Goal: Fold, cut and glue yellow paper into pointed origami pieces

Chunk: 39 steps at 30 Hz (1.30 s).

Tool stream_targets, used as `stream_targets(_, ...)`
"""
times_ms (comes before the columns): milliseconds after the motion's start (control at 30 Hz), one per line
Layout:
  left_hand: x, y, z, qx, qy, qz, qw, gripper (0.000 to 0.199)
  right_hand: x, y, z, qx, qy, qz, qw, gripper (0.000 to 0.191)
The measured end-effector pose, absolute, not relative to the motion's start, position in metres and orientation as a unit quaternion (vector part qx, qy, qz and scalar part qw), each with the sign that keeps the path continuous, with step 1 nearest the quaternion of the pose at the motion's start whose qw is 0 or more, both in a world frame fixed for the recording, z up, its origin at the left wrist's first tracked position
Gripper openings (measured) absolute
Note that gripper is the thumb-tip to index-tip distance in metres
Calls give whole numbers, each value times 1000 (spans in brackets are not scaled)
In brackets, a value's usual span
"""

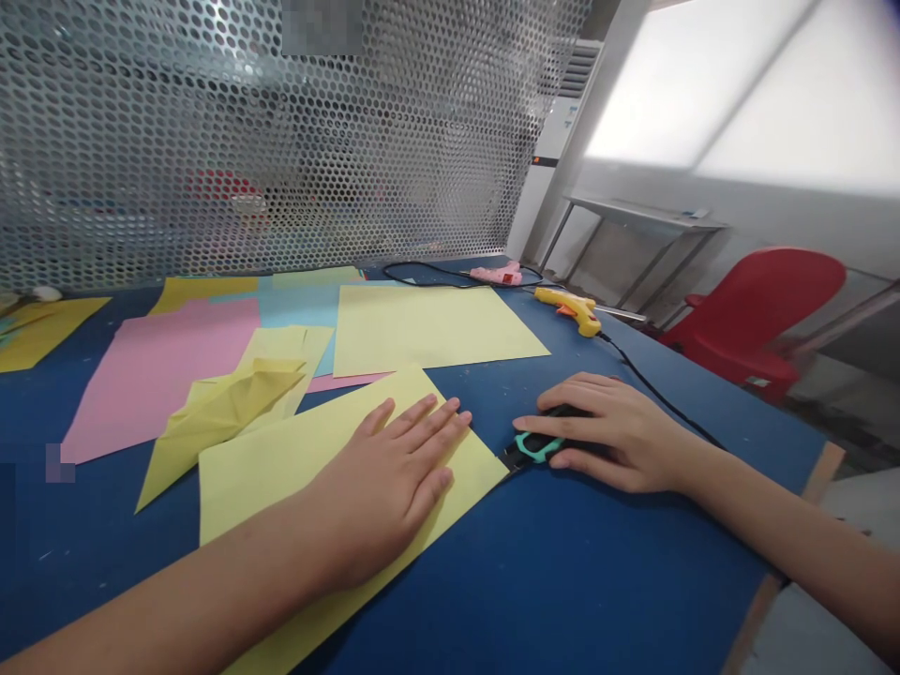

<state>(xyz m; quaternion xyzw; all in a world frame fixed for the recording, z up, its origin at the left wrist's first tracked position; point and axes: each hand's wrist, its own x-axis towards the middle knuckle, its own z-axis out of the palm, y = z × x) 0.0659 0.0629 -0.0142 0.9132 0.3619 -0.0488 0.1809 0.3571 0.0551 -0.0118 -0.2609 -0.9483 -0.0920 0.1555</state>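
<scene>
My left hand (404,455) lies flat on a pale yellow sheet of paper (281,478), fingers spread toward its right side. A pair of black and teal scissors (538,447) rests low over the blue table, with my right hand (619,431) closed around the handles. Their dark tip meets the sheet's right corner; most of the blades cannot be seen. To the left of the sheet sits a creased, folded piece of yellow paper (232,403). Another pale yellow sheet (428,328) lies flat behind my left hand.
Pink paper (169,366) and blue paper (295,314) overlap at the left. A yellow glue gun (573,307) and a pink glue gun (499,274) lie at the back with black cords. A perforated metal panel (281,141) borders the table; a red chair (759,309) stands right.
</scene>
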Motion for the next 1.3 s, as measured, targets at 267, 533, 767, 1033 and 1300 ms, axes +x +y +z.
stream_targets(267,66,62,-14,914,361,-58,178,55,347,52,-13,-254,-948,-113,154,35)
stream_targets(533,66,63,-16,914,361,-58,174,56,344,50,-16,-250,-948,-106,166,36)
stream_targets(767,65,65,-18,914,364,-51,170,55,348,50,-20,-260,-946,-101,168,35)
stream_targets(1033,66,63,-17,915,364,-43,169,56,337,47,-17,-262,-941,-125,177,36)
stream_targets(1300,65,65,-20,915,361,-35,176,57,338,49,-14,-242,-950,-105,167,35)
